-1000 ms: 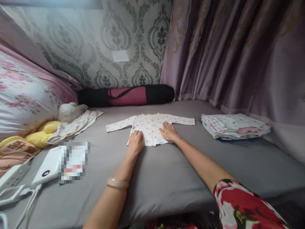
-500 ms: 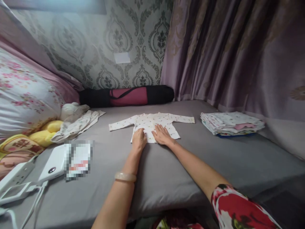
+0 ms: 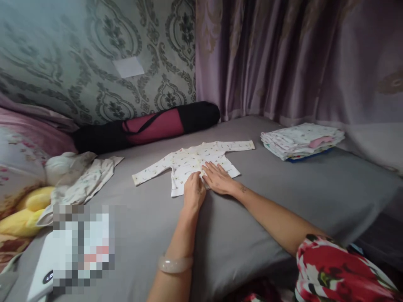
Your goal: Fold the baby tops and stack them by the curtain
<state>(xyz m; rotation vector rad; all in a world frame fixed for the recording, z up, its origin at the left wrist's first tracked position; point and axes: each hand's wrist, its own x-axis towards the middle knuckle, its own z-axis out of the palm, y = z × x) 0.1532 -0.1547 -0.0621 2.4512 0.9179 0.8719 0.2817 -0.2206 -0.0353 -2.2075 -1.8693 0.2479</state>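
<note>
A small white long-sleeved baby shirt (image 3: 181,164) with a tiny scattered print lies spread on the grey bed sheet, its sleeves stretched out to both sides. At the middle of its lower hem, my left hand (image 3: 194,192) has its fingers curled together on the fabric; the fingertips are partly hidden. Beside it, my right hand (image 3: 218,178) rests flat on the lower front of the shirt, fingers stretched out. A pale bangle (image 3: 175,264) circles my left wrist.
To the right sits a stack of folded clothes (image 3: 302,140). A black and maroon roll bag (image 3: 154,126) lies along the wall. On the left are a crumpled printed garment (image 3: 85,182), a yellow plush toy (image 3: 30,209), a white power bank (image 3: 50,260) and a blurred-out item.
My left hand has moved right along the hem to beside my right hand, its fingers more closed. The view has turned right and tilted. My right hand stays flat on the shirt.
</note>
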